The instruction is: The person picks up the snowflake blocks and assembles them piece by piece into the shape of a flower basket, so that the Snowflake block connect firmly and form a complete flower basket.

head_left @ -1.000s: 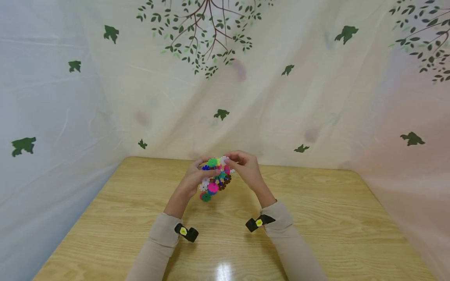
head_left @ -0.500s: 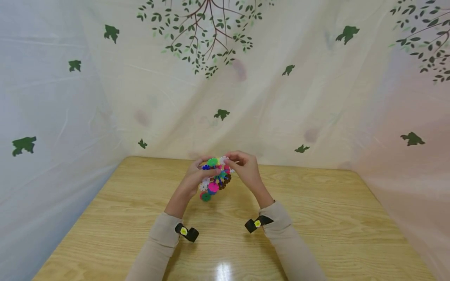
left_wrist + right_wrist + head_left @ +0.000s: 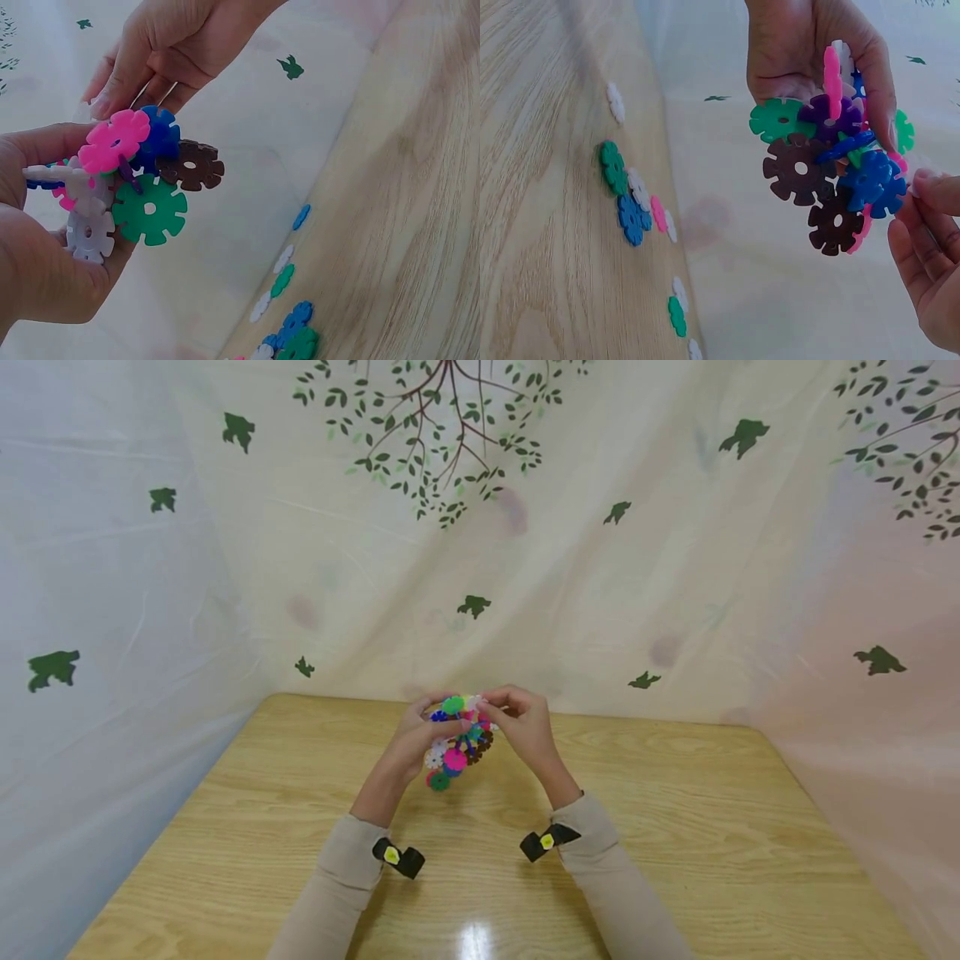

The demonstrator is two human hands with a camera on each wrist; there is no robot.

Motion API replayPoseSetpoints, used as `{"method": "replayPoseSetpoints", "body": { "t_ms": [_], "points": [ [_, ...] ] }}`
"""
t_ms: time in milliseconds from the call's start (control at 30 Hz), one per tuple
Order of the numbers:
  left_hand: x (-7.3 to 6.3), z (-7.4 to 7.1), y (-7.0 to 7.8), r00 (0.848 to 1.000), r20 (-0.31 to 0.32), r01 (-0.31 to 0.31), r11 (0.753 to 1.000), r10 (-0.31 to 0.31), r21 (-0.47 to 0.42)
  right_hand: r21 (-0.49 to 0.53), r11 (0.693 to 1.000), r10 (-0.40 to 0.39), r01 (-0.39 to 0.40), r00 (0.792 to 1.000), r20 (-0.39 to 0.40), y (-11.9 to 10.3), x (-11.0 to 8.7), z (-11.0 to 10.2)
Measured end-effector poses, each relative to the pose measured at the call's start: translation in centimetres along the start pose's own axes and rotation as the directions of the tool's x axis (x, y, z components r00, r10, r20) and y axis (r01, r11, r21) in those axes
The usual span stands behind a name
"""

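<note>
My left hand point(image 3: 408, 739) grips a cluster of interlocking snowflake discs point(image 3: 454, 760) in pink, green, blue, brown, purple and white, raised above the table. In the left wrist view the thumb lies across the cluster, beneath a pink disc point(image 3: 115, 142). My right hand point(image 3: 521, 722) pinches a white snowflake disc point(image 3: 473, 702) between thumb and finger at the cluster's upper right edge. The right wrist view shows brown discs point(image 3: 801, 168) and blue ones point(image 3: 870, 180) facing it. Whether the white disc is slotted in is hidden by my fingers.
Both wrist views show loose snowflake discs on the wooden table point(image 3: 675, 827), among them a green one point(image 3: 614, 166), a blue one point(image 3: 630, 220) and a white one point(image 3: 283, 259). A pale curtain point(image 3: 360, 610) with leaf and bird prints hangs behind the table.
Both hands keep nearly the same place and hold. The right wrist has shifted slightly to the left and down. The cluster has barely moved.
</note>
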State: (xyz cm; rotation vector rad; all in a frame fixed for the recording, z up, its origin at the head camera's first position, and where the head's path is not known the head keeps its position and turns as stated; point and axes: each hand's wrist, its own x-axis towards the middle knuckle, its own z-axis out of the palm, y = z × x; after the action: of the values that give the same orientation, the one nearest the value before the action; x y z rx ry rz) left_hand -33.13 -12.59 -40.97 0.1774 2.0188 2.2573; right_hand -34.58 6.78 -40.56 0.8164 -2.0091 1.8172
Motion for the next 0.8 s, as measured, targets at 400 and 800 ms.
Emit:
{"method": "replayPoseSetpoints", "body": {
  "t_ms": [400, 800],
  "points": [
    [-0.34, 0.46, 0.65, 0.999, -0.04, -0.029, 0.998, 0.032, 0.063, -0.029, 0.998, -0.06, 0.061, 0.998, 0.028, -0.08, 0.23, -0.28],
    [-0.59, 0.97, 0.89, 0.998, -0.049, -0.043, 0.997, 0.046, 0.058, -0.011, 0.996, -0.083, 0.083, 0.996, 0.039, -0.05, 0.09, -0.49]
  ]
}}
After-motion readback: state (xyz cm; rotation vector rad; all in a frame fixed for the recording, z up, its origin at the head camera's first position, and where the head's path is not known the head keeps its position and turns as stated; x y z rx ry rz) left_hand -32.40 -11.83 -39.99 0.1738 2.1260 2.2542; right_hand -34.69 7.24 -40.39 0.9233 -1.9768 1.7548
